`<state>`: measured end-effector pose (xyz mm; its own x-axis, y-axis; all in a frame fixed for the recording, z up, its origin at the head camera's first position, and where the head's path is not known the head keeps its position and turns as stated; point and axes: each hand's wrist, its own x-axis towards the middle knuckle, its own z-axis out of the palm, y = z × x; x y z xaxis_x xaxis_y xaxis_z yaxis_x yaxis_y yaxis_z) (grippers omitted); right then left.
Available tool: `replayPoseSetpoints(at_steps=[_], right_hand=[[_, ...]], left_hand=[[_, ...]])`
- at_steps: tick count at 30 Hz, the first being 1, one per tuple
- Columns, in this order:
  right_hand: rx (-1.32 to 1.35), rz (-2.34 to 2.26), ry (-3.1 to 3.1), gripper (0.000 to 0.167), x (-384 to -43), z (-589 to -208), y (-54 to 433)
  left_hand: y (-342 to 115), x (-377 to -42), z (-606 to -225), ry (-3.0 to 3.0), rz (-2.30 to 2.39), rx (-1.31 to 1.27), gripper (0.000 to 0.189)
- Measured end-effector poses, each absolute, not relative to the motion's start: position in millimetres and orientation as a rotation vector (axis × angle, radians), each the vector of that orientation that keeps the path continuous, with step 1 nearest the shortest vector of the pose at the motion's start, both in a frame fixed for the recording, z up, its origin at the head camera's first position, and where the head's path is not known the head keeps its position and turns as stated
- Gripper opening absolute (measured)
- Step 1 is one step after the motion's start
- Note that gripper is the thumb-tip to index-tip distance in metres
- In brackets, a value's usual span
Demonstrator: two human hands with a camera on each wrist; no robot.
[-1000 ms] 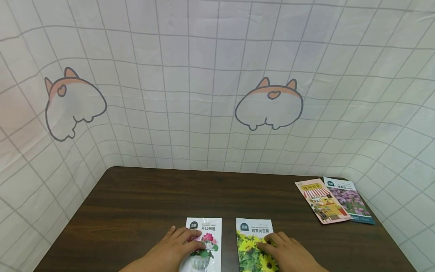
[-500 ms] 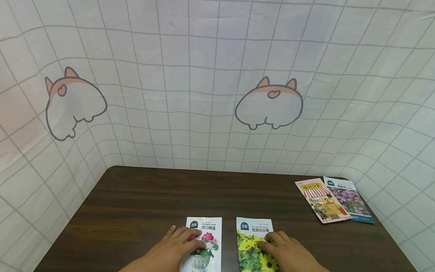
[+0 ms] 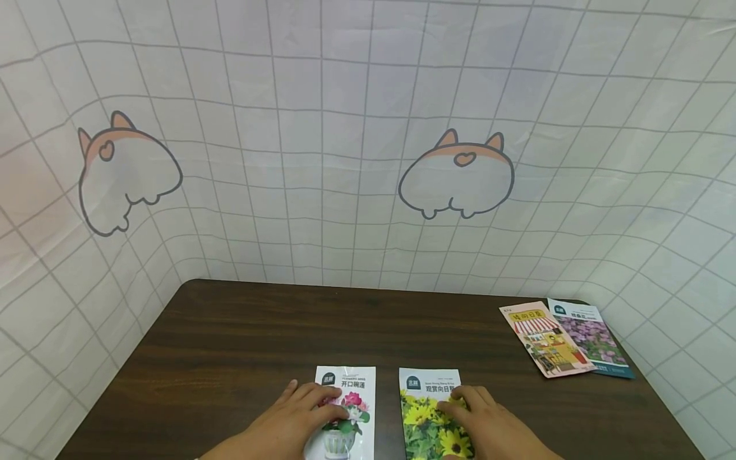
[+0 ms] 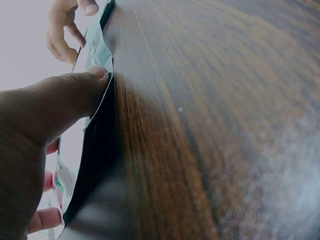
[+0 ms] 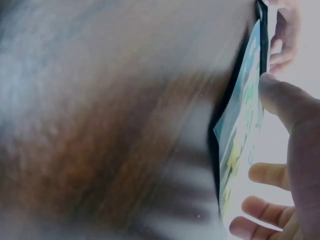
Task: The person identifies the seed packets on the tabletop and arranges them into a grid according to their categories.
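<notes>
Our left hand (image 3: 290, 419) pinches left pack (image 3: 347, 436), could crease it if we squeeze; our right hand (image 3: 490, 423), spread loose at right pack (image 3: 424, 418), may let it slip

Lotus packet (image 3: 353, 425), at left hand (image 3: 284, 418): left side covered, foot cut off. Sunflower packet (image 3: 422, 418), at right hand (image 3: 489, 421): right side covered, foot cut off. Purple-flower packet (image 3: 595, 338), beyond right hand: partly hidden; smallest print illegible.

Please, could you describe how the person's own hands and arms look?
The left grip and the right grip are bare human hands with rounded fingertips. No gloves, rings, sleeves or markings are visible in these pictures.
</notes>
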<state>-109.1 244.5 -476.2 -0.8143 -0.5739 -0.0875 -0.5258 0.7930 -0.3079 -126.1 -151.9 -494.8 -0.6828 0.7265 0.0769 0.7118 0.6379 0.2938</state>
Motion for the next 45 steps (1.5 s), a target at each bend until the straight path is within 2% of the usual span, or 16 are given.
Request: replayPoseSetpoints(at_steps=[7, 15, 22, 26, 35, 45], right_hand=[[-0.979, -0.308, 2.839, 0.082, -111, -479, 249], [-0.959, -0.267, 2.845, 0.084, -110, -482, 249], [-0.952, -0.349, 2.889, 0.074, -109, -480, 249], [-0.881, -0.323, 2.986, 0.074, -112, -477, 253], [-0.744, -0.243, 3.312, 0.068, -147, -473, 301], [-0.454, -0.246, 3.276, 0.077, -178, -474, 361]], left_hand=[[-152, -126, -494, 2.798, 0.46, 1.223, 0.08], [-152, -126, -494, 2.792, 0.458, 1.226, 0.08], [-152, -126, -494, 2.786, 0.463, 1.229, 0.08], [-153, -126, -494, 2.791, 0.47, 1.234, 0.079], [-153, -126, -495, 2.801, 0.463, 1.234, 0.08], [-153, -126, -496, 2.794, 0.459, 1.205, 0.08]])
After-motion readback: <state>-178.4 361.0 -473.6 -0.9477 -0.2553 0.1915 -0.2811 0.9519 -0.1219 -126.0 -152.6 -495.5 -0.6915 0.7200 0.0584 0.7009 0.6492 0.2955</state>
